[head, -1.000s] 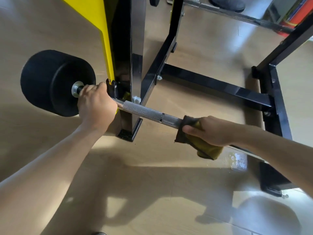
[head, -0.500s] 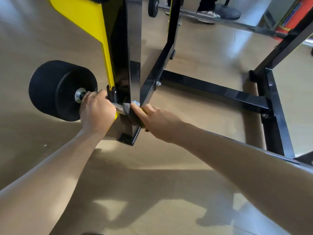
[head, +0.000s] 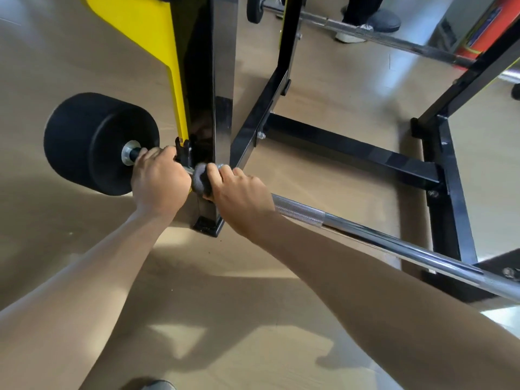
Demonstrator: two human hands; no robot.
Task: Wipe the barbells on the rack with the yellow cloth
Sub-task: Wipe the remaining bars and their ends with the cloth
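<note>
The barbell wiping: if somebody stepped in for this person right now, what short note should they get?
Left hand: grips the barbell between the black weight and the rack post, steadying it.
Right hand: holds the cloth wrapped round the bar, right beside the post and close to the left hand.
Barbell: lies low on the rack, its shaft running off to the right.
Done: cannot tell from this view how much of the bar is wiped.
Left: probably draw the cloth along the shaft to the right, then do the second barbell at the back.

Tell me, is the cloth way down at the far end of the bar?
No, the right hand holds the cloth beside the left hand.
</note>
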